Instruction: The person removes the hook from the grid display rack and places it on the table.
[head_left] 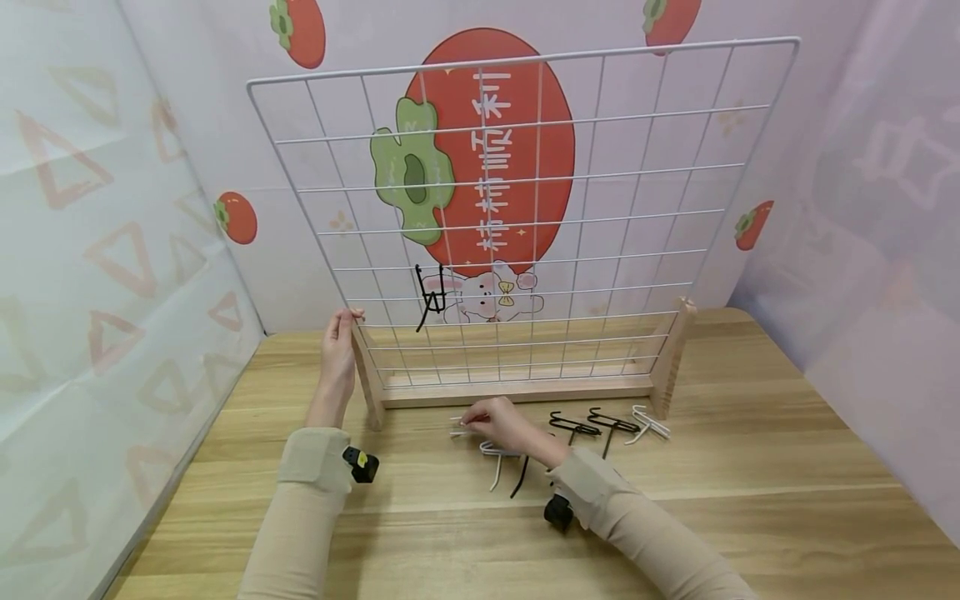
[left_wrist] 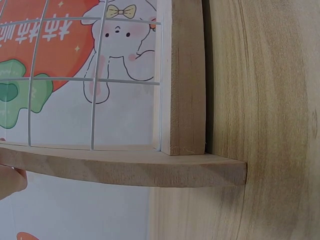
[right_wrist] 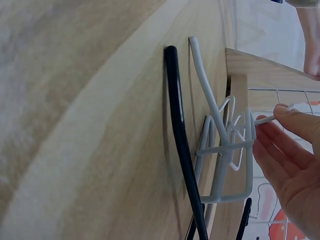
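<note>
My left hand (head_left: 339, 354) holds the upper end of the left wooden side support (head_left: 369, 379) of a white wire grid panel (head_left: 510, 175). In the left wrist view, its fingers (left_wrist: 11, 181) show at the left edge against that wooden piece (left_wrist: 125, 172). Low over the tabletop, my right hand (head_left: 504, 423) pinches a thin white prong of a white wire hook (right_wrist: 249, 175) between thumb and fingers. Close beside this hook, a black hook (right_wrist: 181, 125) lies on the wood. Another black hook (head_left: 431, 296) hangs on the lower left of the grid.
To the right of my right hand lie two black hooks (head_left: 576, 427) and a white hook (head_left: 649, 423) in a row before the stand's wooden base bar (head_left: 517, 390). The right wooden support (head_left: 671, 358) stands behind them. A patterned cloth backdrop (head_left: 847, 192) encloses the wooden table (head_left: 450, 542).
</note>
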